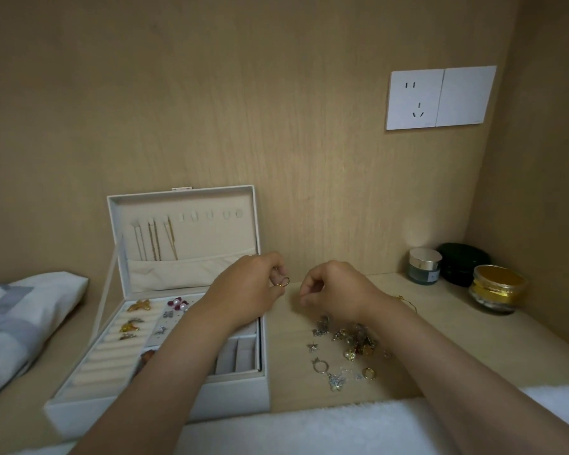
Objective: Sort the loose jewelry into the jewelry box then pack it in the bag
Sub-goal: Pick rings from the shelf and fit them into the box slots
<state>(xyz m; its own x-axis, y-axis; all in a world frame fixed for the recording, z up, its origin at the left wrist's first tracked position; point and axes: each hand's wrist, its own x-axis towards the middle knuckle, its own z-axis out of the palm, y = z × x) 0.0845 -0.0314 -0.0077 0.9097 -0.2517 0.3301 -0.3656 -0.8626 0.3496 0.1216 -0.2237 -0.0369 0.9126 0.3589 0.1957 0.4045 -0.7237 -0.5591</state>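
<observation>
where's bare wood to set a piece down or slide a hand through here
Widest bare wood: between the loose jewelry pile and the jars. A narrow strip runs between the jewelry box and the pile. Crowded: the pile itself and the jar corner.

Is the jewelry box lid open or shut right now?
Open: the jewelry box lid stands upright against the wall, necklaces hanging inside it, tray compartments exposed.
</observation>
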